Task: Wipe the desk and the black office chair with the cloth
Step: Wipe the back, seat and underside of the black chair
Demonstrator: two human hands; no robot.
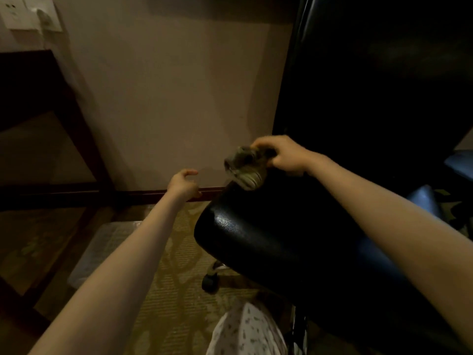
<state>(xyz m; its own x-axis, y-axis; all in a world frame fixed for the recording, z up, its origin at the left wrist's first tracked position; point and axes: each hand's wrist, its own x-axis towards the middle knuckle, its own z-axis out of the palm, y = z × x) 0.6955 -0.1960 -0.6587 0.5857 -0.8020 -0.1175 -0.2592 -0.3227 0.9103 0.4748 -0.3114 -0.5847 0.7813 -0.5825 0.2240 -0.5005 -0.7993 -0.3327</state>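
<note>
Hanging bunched up, the cloth (244,167) sits at the far edge of the black office chair (256,239) seat, touching it. The right hand (284,156) holds the cloth, its grip clamped tight around the top. The left hand (183,185) floats in the air just left of the seat, its grip loose and holding nothing. A chair wheel (210,280) rests on the patterned carpet (166,290). The dark desk (25,80) stands at the left, against the wall (166,98).
</note>
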